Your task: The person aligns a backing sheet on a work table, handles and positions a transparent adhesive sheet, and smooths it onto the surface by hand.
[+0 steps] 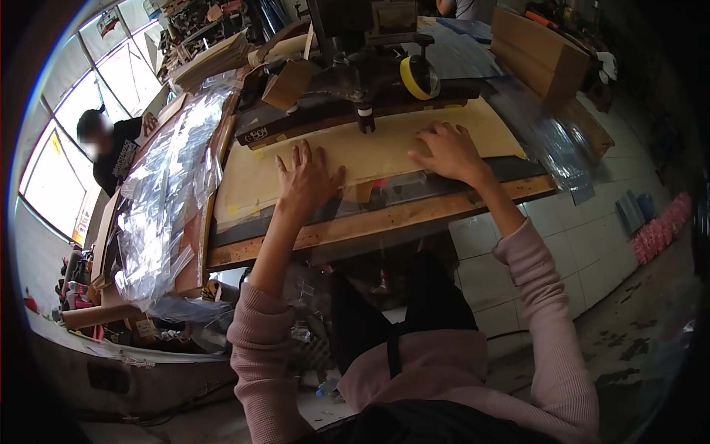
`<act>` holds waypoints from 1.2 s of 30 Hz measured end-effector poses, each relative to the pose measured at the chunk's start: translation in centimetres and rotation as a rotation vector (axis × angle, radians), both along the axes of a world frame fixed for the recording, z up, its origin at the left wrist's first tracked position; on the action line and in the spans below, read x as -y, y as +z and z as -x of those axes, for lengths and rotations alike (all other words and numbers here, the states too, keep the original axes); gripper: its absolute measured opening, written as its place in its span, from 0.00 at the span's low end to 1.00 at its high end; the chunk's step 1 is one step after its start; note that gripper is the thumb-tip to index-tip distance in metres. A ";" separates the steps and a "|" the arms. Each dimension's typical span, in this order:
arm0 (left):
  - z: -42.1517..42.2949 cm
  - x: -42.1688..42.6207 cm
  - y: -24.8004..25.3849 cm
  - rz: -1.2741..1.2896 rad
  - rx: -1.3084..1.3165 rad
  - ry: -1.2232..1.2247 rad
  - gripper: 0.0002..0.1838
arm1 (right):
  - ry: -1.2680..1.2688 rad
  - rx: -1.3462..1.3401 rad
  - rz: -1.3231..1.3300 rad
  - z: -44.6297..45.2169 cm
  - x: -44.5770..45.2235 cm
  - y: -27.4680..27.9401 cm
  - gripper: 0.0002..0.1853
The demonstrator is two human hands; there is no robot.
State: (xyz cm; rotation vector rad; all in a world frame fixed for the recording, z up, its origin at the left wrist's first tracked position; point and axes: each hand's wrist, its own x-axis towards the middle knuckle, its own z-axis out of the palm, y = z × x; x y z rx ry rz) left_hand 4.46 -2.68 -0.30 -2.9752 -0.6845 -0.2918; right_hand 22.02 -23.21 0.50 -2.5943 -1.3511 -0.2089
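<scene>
A wide tan sheet lies across the machine's bed, with bits of yellow tape along its edges. My left hand rests on its left part, fingers spread and pointing away from me. On the right part, my right hand lies with its fingers apart and slightly bent. Both palms face down, and neither hand grips anything. Just beyond the hands runs the dark press beam, marked with white writing. Clear film shows along the sheet's near edge, above the wooden front rail.
Clear plastic sheets pile up at left, and more plastic hangs at right. A yellow tape roll hangs on the machine. Behind stands a cardboard box. Another person is at far left. Pink bundles lie on the floor.
</scene>
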 end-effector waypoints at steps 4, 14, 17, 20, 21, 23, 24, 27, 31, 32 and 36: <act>0.0 -1.4 0.3 -0.059 0.027 -0.129 0.33 | 0.147 -0.029 -0.120 -3.8 -1.0 -0.1 0.20; -3.3 -4.7 0.8 0.140 0.182 -0.532 0.25 | 0.323 0.154 -0.208 -6.3 -1.2 -1.2 0.20; -3.9 -4.6 1.5 0.165 0.154 -0.605 0.25 | 0.321 0.150 -0.205 -6.3 -1.3 -1.1 0.20; -3.9 -4.4 1.5 0.223 0.134 -0.591 0.26 | 0.348 0.133 -0.209 -6.5 -1.4 -1.1 0.21; -3.9 -4.4 1.5 0.242 0.125 -0.589 0.26 | 0.351 0.125 -0.217 -6.5 -1.3 -1.2 0.21; -3.9 -4.3 1.6 0.232 0.124 -0.585 0.25 | 0.360 0.110 -0.212 -6.8 -1.3 -1.3 0.21; -4.0 -4.3 1.6 0.226 0.128 -0.584 0.25 | 0.365 0.106 -0.208 -6.9 -1.3 -1.2 0.21; -4.3 -4.7 1.8 0.216 0.086 -0.595 0.24 | 0.368 0.123 -0.237 -6.9 -1.3 -1.1 0.19; -4.8 -5.0 2.3 0.203 0.030 -0.587 0.23 | 0.346 0.149 -0.255 -6.8 -1.3 -1.2 0.18; -4.7 -5.1 2.0 0.198 0.048 -0.588 0.23 | 0.342 0.164 -0.256 -6.8 -1.3 -1.1 0.18; -4.4 -4.9 2.0 0.248 0.070 -0.572 0.23 | 0.276 0.195 -0.256 -6.2 -1.3 -0.9 0.18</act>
